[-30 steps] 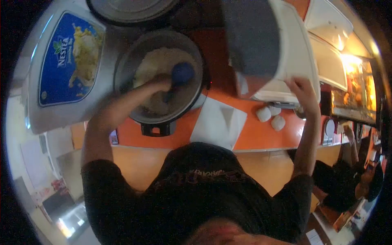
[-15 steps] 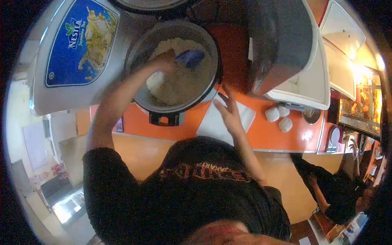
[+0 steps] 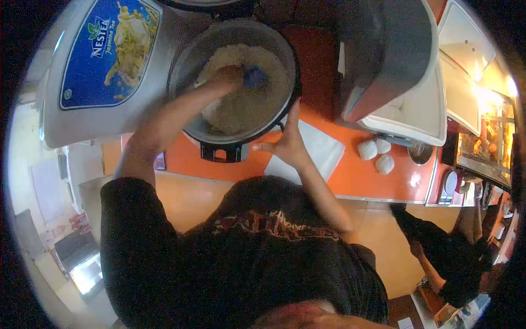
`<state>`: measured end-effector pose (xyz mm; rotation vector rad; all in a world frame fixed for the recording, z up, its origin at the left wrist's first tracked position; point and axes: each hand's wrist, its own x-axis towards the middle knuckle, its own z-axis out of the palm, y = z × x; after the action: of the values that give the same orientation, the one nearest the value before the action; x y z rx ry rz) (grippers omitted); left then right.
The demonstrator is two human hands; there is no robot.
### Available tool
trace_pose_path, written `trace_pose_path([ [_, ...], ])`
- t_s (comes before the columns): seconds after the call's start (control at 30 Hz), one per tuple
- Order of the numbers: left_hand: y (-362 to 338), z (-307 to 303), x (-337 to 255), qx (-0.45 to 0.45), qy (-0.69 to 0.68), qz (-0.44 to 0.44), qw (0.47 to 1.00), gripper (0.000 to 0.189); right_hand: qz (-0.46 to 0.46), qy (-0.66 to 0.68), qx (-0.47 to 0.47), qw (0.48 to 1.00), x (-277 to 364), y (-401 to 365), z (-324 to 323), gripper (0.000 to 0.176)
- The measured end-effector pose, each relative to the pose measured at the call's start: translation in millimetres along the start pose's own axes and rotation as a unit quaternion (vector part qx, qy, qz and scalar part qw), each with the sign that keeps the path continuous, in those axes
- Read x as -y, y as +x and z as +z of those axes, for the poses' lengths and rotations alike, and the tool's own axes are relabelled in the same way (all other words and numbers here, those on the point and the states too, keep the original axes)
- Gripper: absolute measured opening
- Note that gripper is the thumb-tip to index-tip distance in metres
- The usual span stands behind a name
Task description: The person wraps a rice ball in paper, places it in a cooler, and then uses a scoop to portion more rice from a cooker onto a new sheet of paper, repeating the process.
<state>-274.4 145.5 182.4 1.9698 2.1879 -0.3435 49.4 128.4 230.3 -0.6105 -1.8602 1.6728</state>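
My left hand (image 3: 229, 78) is inside a large round cooker pot (image 3: 189, 60), closed round a blue scoop (image 3: 255, 77). The scoop rests among pale rice (image 3: 246, 107), and its lower part is hard to make out. At the pot's lower right rim is my right hand (image 3: 287, 143), thumb and fingers spread, with nothing seen in it. Its fingertips reach the rim; firm contact cannot be told. A white sheet (image 3: 320, 151) lies on the orange counter, partly beneath my right hand.
Left of the pot stands a Nestea dispenser (image 3: 109, 55). Three white wrapped bundles (image 3: 384, 164) sit on the counter (image 3: 356, 183) at the right, near a large open white-lined box (image 3: 405, 118). A metal bowl (image 3: 419, 153) is beyond. Another person (image 3: 438, 247) is at the far right.
My right hand has moved left, closer to the pot's lower rim, with its thumb now pointing left. The blue scoop is turned and more hidden behind my left hand.
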Motion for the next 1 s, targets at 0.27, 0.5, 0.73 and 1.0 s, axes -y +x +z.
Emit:
trace_pose_path([
  [0.27, 10.2, -0.5, -21.6, 0.397, -0.107, 0.013, 0.911, 0.022, 0.009, 0.088, 0.012, 0.996, 6.0, 2.4, -4.0, 0.155],
  [0.5, -61.7, -13.0, -19.3, 0.460, -0.453, -0.130, 0.753, 0.023, 0.033, 0.141, -0.006, 0.989, 13.7, 0.6, 2.9, 0.150],
  [0.73, -42.3, -35.8, 41.1, 0.404, -0.541, -0.120, 0.728, 0.020, 0.001, 0.079, 0.033, 0.996, 5.6, 1.5, -4.7, 0.146],
  [1.0, -17.4, 27.4, -37.0, 0.304, -0.090, 0.058, 0.947, 0.023, 0.038, 0.123, 0.035, 0.991, 19.6, -1.1, -7.2, 0.146],
])
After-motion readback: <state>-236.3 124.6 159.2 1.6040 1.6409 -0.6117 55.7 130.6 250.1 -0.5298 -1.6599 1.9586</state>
